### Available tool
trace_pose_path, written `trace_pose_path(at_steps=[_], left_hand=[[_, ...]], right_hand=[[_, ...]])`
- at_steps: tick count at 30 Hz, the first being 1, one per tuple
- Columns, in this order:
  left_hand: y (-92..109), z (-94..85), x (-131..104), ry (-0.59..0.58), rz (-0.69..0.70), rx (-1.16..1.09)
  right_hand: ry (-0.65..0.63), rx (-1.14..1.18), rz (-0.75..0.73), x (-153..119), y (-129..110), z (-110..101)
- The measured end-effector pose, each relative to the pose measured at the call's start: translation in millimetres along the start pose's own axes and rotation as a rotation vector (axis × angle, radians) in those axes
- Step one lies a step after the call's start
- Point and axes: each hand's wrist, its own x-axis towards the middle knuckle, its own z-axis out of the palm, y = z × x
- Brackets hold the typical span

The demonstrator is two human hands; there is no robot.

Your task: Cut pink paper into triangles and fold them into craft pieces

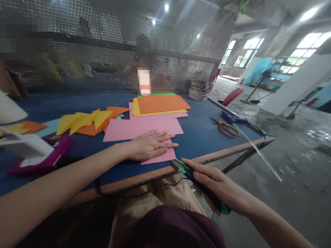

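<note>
My left hand [151, 145] lies flat with fingers stretched on pink paper near the table's front edge. Under it and toward me is a smaller pink piece [160, 156]; a wider pink sheet [144, 127] reaches out behind it. My right hand [209, 182] is wrapped round a black and green utility knife [191, 175]. The blade points up and left, its tip at the near right corner of the smaller pink piece. Whether the tip touches the paper I cannot tell. Past the wide sheet lies a stack of coloured paper, orange sheet [162, 104] on top.
Cut yellow pieces [85, 121] and orange ones lie left, near a purple and white device [43, 158]. Scissors [227, 129], a blue glue gun [234, 118] and a clear stick [263, 156] are right. A woven basket [200, 90] stands before the perforated metal screen [116, 51].
</note>
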Motion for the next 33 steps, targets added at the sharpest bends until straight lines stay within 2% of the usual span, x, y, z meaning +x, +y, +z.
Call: trace_pose_path(at_steps=[14, 24, 33], left_hand=[[2.8, -2.2, -0.9, 0.003, -0.005, -0.007], [1.5, -0.4, -0.3, 0.009, -0.005, 0.006], [7.1, 2.7, -7.6, 0.044, -0.034, 0.009]], right_hand=[[0.037, -0.030, 0.052, -3.3, -6.7, 6.7], [0.001, 0.048, 0.114, -4.9, -2.8, 15.4], [-0.009, 0.051, 0.037, -3.0, 2.0, 19.0]])
